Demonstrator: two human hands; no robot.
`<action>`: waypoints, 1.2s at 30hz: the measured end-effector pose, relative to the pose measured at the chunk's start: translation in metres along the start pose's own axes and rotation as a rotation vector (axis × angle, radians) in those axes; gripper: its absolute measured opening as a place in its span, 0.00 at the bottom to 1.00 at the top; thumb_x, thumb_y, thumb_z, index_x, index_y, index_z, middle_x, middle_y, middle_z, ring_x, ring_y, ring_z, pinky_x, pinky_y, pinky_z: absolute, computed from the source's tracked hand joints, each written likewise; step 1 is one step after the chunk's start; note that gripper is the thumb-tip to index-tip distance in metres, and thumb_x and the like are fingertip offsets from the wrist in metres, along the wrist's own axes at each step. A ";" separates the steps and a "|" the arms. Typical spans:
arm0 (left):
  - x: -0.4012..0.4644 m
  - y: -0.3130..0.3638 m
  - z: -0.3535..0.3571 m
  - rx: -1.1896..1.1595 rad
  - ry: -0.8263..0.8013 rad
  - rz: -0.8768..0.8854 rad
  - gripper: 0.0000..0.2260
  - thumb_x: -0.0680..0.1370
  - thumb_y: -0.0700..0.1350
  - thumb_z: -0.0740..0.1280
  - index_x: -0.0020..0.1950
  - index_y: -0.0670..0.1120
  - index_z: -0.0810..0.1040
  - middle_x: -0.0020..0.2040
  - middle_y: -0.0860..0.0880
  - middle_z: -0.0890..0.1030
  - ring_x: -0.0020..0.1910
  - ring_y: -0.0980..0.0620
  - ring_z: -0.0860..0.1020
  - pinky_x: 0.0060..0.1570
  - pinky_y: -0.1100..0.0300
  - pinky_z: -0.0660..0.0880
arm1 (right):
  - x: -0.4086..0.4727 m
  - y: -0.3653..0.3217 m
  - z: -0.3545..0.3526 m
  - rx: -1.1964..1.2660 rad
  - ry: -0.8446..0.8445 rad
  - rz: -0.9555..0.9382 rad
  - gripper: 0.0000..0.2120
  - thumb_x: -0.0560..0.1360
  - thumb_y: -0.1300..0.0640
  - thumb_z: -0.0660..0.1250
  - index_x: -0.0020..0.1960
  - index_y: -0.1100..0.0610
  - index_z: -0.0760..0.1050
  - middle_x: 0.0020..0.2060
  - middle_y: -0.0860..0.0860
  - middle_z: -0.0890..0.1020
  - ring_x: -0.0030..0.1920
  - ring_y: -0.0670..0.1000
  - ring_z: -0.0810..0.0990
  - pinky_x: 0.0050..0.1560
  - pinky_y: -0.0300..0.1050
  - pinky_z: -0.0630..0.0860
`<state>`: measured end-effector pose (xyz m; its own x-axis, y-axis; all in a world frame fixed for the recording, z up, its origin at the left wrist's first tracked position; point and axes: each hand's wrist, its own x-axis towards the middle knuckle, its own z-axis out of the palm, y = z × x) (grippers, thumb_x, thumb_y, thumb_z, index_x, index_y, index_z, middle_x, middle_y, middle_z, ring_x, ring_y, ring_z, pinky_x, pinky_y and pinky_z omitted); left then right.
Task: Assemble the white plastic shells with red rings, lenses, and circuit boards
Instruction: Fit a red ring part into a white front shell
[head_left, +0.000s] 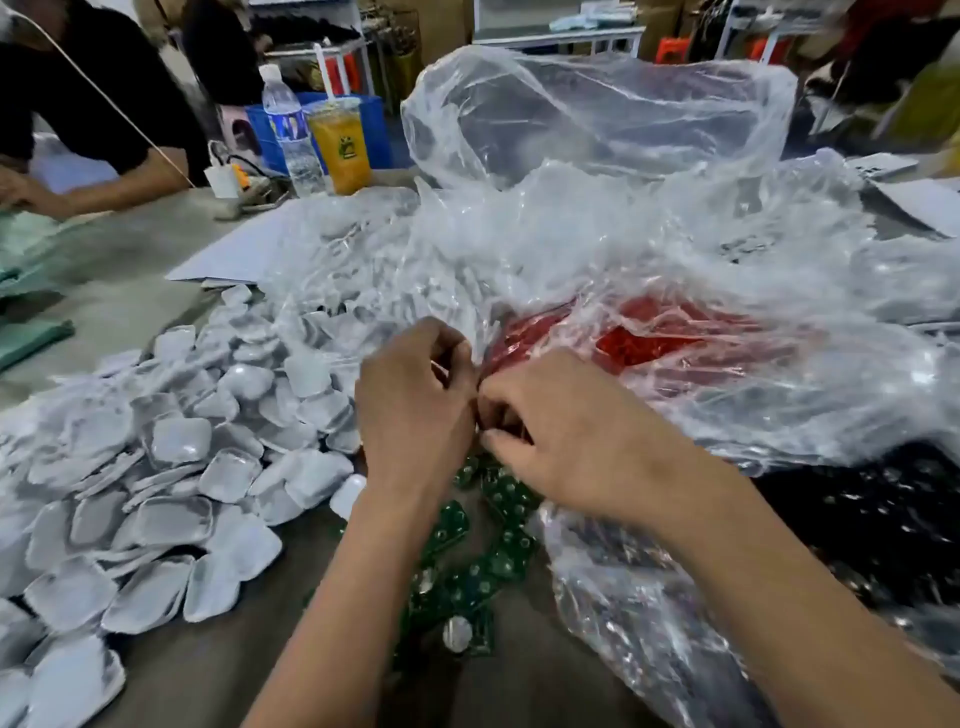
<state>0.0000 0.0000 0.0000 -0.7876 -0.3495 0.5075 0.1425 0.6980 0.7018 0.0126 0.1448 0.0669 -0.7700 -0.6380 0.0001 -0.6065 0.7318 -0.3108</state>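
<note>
1. Crumpled clear plastic bags (597, 218) are spread across the grey table (130, 291).
2. A heap of white rounded-square plastic shells (171, 467) is piled left.
3. Red rings (639, 343) are seen inside one bag.
4. Green circuit boards (498, 561) are scattered beneath the wrists.
5. The left hand (410, 410) and right hand (550, 431) are pressed together, fingers curled; what is pinched cannot be told.

Colours of parts on the grey worktable (156, 670).
White rounded plastic shells (179, 439) at nine o'clock; red rings in a clear crinkled bag (649, 338) at two o'clock; green silver-dotted circuit boards (506, 493) centrally.
</note>
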 end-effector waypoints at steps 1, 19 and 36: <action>0.008 -0.001 -0.003 0.069 0.098 0.051 0.03 0.76 0.44 0.68 0.44 0.51 0.80 0.39 0.55 0.81 0.41 0.52 0.79 0.41 0.53 0.75 | 0.009 0.004 -0.002 0.025 0.036 0.011 0.05 0.80 0.54 0.68 0.46 0.51 0.81 0.41 0.48 0.84 0.41 0.49 0.82 0.49 0.50 0.83; 0.076 -0.063 -0.032 0.454 -0.220 -0.243 0.11 0.74 0.42 0.73 0.55 0.43 0.79 0.50 0.40 0.82 0.51 0.37 0.79 0.42 0.54 0.70 | 0.164 -0.018 0.034 -0.340 -0.061 0.002 0.12 0.78 0.58 0.69 0.60 0.52 0.79 0.47 0.54 0.76 0.47 0.58 0.77 0.45 0.49 0.73; 0.055 -0.045 -0.040 0.277 -0.210 -0.255 0.08 0.75 0.38 0.68 0.48 0.48 0.85 0.45 0.45 0.84 0.47 0.41 0.82 0.42 0.57 0.72 | 0.142 -0.012 0.008 -0.186 0.190 0.013 0.05 0.78 0.53 0.72 0.48 0.53 0.79 0.50 0.54 0.82 0.49 0.57 0.80 0.47 0.48 0.74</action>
<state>-0.0257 -0.0761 0.0164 -0.8858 -0.4175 0.2026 -0.2162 0.7576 0.6159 -0.0881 0.0439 0.0629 -0.7906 -0.5848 0.1816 -0.6089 0.7822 -0.1321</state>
